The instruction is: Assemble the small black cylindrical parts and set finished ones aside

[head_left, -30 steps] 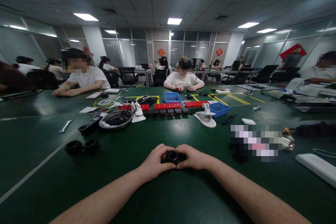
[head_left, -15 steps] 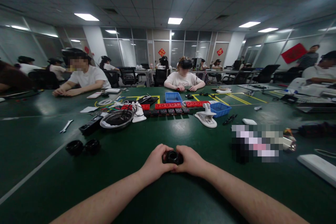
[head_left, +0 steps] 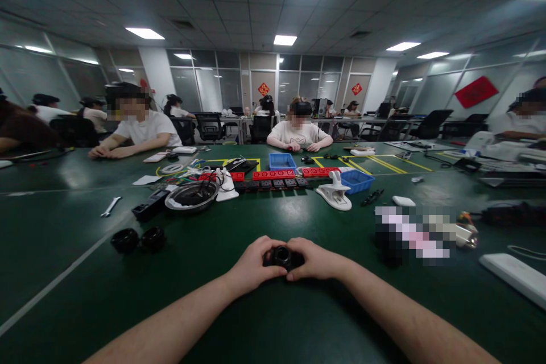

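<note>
A small black object with a round opening [head_left: 282,256] is on the green table [head_left: 205,318], low in the middle of the view. My left hand [head_left: 255,264] grips it from the left, fingers behind and thumb in front. From the right, my right hand [head_left: 318,260] curls round its other side, the thumb near my left thumb. The underside of the object is hidden, so I cannot tell whether it touches the table. Two black round parts, one [head_left: 125,240] beside the other [head_left: 153,238], lie to the left.
Beyond my hands are a metal bowl [head_left: 191,196], red sockets [head_left: 273,174], a blue tray [head_left: 357,180] and a white clamp stand [head_left: 335,193]. A wrench [head_left: 111,207] lies left, a white case [head_left: 514,278] right. A person [head_left: 300,131] sits opposite.
My right hand has shifted slightly right around the black object, its thumb now a little apart from my left thumb. The whole view has moved slightly.
</note>
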The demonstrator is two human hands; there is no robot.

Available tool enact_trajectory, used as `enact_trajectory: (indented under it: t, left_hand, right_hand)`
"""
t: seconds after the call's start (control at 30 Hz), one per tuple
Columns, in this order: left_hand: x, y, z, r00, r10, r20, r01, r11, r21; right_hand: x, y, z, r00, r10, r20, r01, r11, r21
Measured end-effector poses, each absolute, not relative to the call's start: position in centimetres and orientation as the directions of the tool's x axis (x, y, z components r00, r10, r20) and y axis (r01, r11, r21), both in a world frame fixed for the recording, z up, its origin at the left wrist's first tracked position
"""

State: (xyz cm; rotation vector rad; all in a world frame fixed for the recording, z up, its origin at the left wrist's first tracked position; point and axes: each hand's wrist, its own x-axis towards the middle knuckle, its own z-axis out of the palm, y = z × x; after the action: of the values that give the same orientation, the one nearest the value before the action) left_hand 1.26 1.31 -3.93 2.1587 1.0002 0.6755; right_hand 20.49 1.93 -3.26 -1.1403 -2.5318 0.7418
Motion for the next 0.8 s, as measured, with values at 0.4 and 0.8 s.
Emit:
enact_trajectory:
  t: [0.4,0.8]
  left_hand:
    - [1.4,1.2,-3.5,0.583,0.796,0.161,0.462,-0.488,0.741]
    - [1.9,1.2,-4.4,0.504,0.85,0.152,0.481,-0.422,0.769]
  right_hand:
    - [20.8,2.7,-3.4,-0.717,0.697,0.021,0.525,0.559,-0.642]
    - [19.8,2.0,-4.2,-0.551,0.834,0.003,0.713,0.473,-0.517]
